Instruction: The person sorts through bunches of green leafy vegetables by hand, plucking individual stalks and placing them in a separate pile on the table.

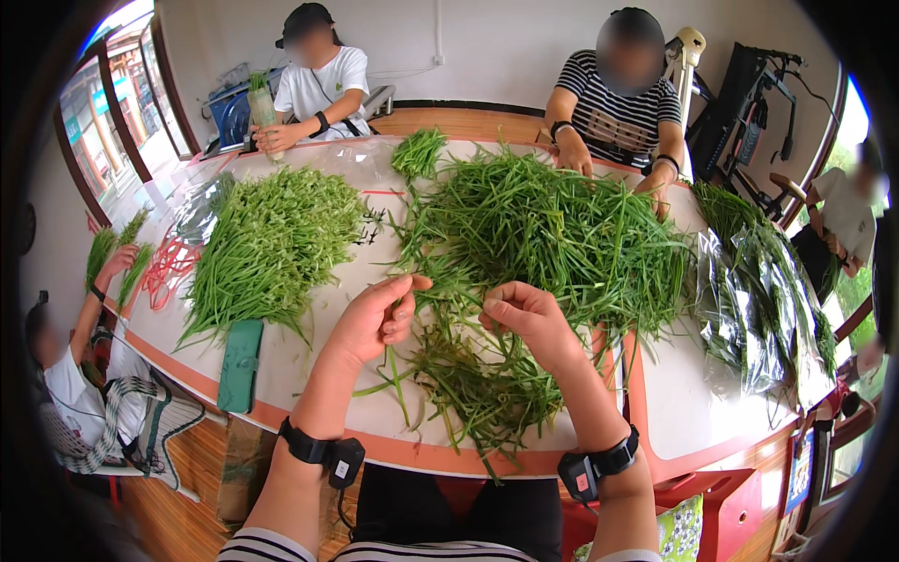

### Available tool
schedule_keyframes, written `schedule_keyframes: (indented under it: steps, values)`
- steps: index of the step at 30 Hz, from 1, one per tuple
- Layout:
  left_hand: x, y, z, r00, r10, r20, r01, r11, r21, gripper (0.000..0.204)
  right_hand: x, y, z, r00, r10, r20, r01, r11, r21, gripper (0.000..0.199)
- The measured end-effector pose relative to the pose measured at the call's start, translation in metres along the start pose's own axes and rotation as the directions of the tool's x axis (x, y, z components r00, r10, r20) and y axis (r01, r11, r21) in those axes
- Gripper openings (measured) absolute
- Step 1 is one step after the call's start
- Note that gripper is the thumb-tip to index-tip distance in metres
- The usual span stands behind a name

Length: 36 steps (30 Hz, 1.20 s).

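My left hand (382, 314) is held above the table with its fingers curled, and its thumb and forefinger point to the right. Facing it, my right hand (524, 317) is closed in a pinch. Anything between the fingertips of either hand is too thin to make out against the greens. Under and between both hands lies a loose heap of limp, partly yellowed leaf scraps (482, 379). Just beyond is a large heap of long green chives (552, 225). A neater pile of chives (272, 234), with pale cut ends, lies to the left.
A dark green phone case (241, 365) lies near the front left edge. Red ties (173, 267) are at the left, bagged chives (758, 300) at the right. Across the table, one person (323, 94) holds a bundle (264, 112); another (623, 112) reaches into the big heap. A person sits far left.
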<state>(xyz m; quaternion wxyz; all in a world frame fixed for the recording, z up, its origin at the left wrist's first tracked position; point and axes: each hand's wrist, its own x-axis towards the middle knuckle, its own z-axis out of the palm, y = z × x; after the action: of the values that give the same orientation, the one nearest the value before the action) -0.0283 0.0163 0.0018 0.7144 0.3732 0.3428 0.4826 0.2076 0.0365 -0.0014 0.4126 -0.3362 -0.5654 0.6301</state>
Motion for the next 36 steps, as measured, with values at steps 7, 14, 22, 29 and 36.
schedule_keyframes:
  steps: [7,14,22,29,36]
  values:
    - [0.001,-0.004,0.005,0.996,-0.084,-0.026,0.086,0.995,0.052,0.023,0.002,0.016,0.009,0.999,-0.045,-0.026,0.049,0.984,0.173,0.017]
    - [-0.002,-0.013,0.016,0.985,-0.170,0.005,0.169,0.978,0.120,0.019,0.000,0.024,0.036,0.989,-0.115,-0.093,0.126,0.984,0.128,0.018]
    - [-0.002,-0.013,0.019,0.992,-0.101,-0.071,0.111,0.982,0.150,0.017,-0.005,0.021,0.038,0.959,-0.204,-0.196,0.144,0.948,-0.283,0.016]
    - [0.000,-0.007,0.005,0.998,-0.051,-0.032,0.052,0.998,0.019,0.017,-0.005,0.006,0.008,0.905,-0.402,-0.136,0.165,0.628,-0.761,0.017]
    - [-0.002,-0.007,0.005,0.999,-0.032,0.007,0.032,0.998,-0.046,0.017,-0.015,0.017,0.034,0.888,-0.409,0.212,0.347,0.288,-0.893,0.025]
